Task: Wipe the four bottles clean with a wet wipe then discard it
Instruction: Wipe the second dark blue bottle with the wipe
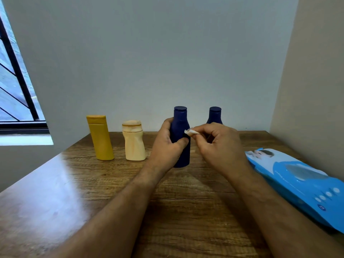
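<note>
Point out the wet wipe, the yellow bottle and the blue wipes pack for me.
wet wipe (190, 132), head view, on its white folded end by the fingertips.
yellow bottle (101, 141), head view, on the middle of its body.
blue wipes pack (301, 183), head view, on its blue front face.

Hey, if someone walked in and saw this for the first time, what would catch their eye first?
Probably the two hands at the middle of the wooden table: the left hand grips a dark blue bottle while the right hand pinches a small white wipe against its side. Next, the yellow bottle and cream bottle standing to the left, and the bright blue wipes pack lying at the right edge.
</note>
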### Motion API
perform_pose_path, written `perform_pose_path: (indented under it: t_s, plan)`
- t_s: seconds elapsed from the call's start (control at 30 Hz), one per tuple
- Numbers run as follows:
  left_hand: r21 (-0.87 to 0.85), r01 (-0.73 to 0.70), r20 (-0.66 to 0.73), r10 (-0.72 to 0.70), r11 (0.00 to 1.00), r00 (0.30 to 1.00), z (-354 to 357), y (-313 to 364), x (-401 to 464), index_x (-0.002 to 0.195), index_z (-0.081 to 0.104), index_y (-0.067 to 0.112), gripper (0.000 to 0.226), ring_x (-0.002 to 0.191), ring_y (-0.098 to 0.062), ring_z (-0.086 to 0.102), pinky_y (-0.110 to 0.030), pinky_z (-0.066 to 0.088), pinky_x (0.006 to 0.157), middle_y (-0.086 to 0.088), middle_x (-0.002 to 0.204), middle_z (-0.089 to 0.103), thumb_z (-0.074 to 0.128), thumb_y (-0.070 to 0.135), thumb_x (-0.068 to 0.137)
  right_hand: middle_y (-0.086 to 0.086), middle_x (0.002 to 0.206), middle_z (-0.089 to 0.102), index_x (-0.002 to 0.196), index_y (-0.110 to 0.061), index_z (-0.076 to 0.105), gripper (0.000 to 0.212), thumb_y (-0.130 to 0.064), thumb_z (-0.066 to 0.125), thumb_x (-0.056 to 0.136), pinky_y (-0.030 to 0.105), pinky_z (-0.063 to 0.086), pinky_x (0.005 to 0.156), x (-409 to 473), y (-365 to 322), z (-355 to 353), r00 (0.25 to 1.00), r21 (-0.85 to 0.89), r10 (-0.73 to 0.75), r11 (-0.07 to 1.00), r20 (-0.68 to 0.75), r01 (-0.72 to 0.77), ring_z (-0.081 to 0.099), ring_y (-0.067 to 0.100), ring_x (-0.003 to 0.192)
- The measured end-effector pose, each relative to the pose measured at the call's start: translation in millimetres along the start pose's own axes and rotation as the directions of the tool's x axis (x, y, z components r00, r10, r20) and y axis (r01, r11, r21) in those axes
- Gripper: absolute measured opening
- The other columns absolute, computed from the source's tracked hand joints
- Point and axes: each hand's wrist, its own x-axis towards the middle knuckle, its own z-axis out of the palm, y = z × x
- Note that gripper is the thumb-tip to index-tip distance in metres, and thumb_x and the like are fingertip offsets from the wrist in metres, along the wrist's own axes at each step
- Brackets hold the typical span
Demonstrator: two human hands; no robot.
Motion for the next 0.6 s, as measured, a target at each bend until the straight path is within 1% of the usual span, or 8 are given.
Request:
perform_pose_path:
  t_s: [0.07,0.2,0.23,0.3,0.37,0.47,0.53,0.6]
  plan:
    - [0.020,0.027,0.012,-0.027,0.999,1.000,-1,-2,0,0.127,0.052,0.024,0.050,0.104,-0.026,0.066,-0.041,0.055,0.094,-0.009,0.110,0.068,0.066,-0.005,0.089,-0.023,0.082,0.063,0.101,-0.031,0.075,0.014,-0.024,0.067,0.090,0.002,0.041,0.064,0,1,1,1.000,-0.005,0.011,1.000,-0.010,-0.012,0.057,-0.008,0.084]
    - [0.050,0.041,0.068,-0.044,0.998,0.997,-3,-9,2,0.132,0.055,0.025,0.053,0.108,-0.010,0.063,-0.027,0.052,0.096,-0.006,0.125,0.059,0.071,0.000,0.088,-0.024,0.082,0.061,0.102,-0.030,0.075,0.016,-0.023,0.066,0.091,0.003,0.041,0.064,0,2,1,1.000,-0.012,0.021,1.000,-0.011,-0.021,0.056,-0.009,0.084]
    - [0.047,0.043,0.063,-0.046,0.998,0.997,-3,-11,3,0.132,0.057,0.026,0.053,0.109,-0.008,0.061,-0.027,0.052,0.099,-0.006,0.127,0.056,0.072,0.001,0.088,-0.023,0.083,0.062,0.102,-0.031,0.075,0.016,-0.024,0.066,0.091,0.004,0.041,0.063,0,2,1,1.000,-0.016,0.025,1.000,-0.006,-0.025,0.056,-0.009,0.084]
    - [0.004,0.072,0.041,-0.072,0.997,0.997,-4,-15,5,0.133,0.057,0.030,0.055,0.114,-0.014,0.062,-0.041,0.051,0.106,-0.006,0.127,0.059,0.074,0.005,0.087,-0.023,0.084,0.062,0.104,-0.031,0.074,0.017,-0.024,0.066,0.091,0.006,0.039,0.064,0,2,2,1.000,-0.018,0.031,0.999,0.000,-0.031,0.056,-0.008,0.083]
    - [-0.036,0.111,0.007,-0.111,0.993,0.994,-7,-18,8,0.133,0.054,0.038,0.061,0.119,-0.019,0.061,-0.050,0.050,0.106,-0.003,0.128,0.062,0.075,0.005,0.085,-0.026,0.085,0.060,0.105,-0.030,0.074,0.017,-0.024,0.066,0.091,0.008,0.038,0.067,-1,2,3,0.999,-0.011,0.034,0.999,0.012,-0.034,0.056,-0.009,0.084]
    - [-0.047,0.142,-0.043,-0.144,0.989,0.989,-11,-22,11,0.122,0.056,0.051,0.061,0.125,-0.020,0.060,-0.054,0.049,0.106,0.002,0.132,0.063,0.077,0.019,0.075,-0.024,0.087,0.060,0.107,-0.029,0.073,0.017,-0.024,0.066,0.092,0.008,0.039,0.067,-1,1,3,0.999,-0.012,0.040,0.999,0.030,-0.039,0.057,-0.005,0.081]
    - [-0.023,0.140,-0.041,-0.141,0.990,0.989,-13,-26,12,0.125,0.056,0.047,0.060,0.126,-0.018,0.060,-0.054,0.048,0.108,0.004,0.132,0.064,0.076,0.022,0.074,-0.021,0.089,0.061,0.109,-0.027,0.073,0.018,-0.024,0.066,0.092,0.009,0.039,0.069,-1,1,2,0.999,-0.020,0.040,0.999,0.035,-0.039,0.056,-0.003,0.081]
    - [0.016,0.138,-0.054,-0.137,0.990,0.989,-14,-26,13,0.130,0.053,0.043,0.058,0.125,-0.017,0.059,-0.053,0.048,0.108,0.005,0.132,0.063,0.075,0.016,0.083,-0.024,0.087,0.059,0.108,-0.027,0.073,0.018,-0.024,0.066,0.092,0.009,0.040,0.070,-2,1,2,0.999,-0.027,0.035,0.999,0.035,-0.034,0.056,-0.003,0.080]
